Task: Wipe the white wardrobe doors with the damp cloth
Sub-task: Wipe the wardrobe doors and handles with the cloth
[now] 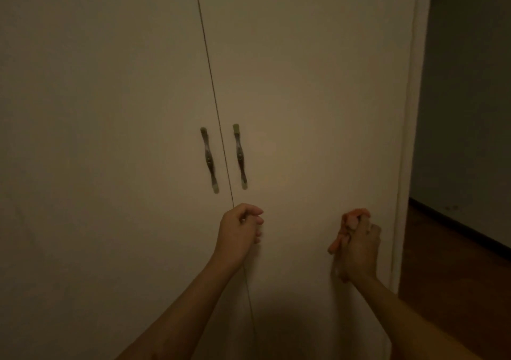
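Note:
Two white wardrobe doors fill the view, the left door [96,138] and the right door [318,96], with a thin dark seam between them. Each carries a slim metal handle: the left handle [209,160] and the right handle [240,156]. My right hand [359,246] grips a bunched orange cloth [347,228] and presses it against the lower right door, close to its right edge. My left hand [239,228] hovers below the handles at the seam, fingers curled with nothing visible in them.
The wardrobe's right side trim [406,138] runs top to bottom. Beyond it lie a dim wall [464,96], a dark baseboard [470,229] and wooden floor [456,271]. The light is low.

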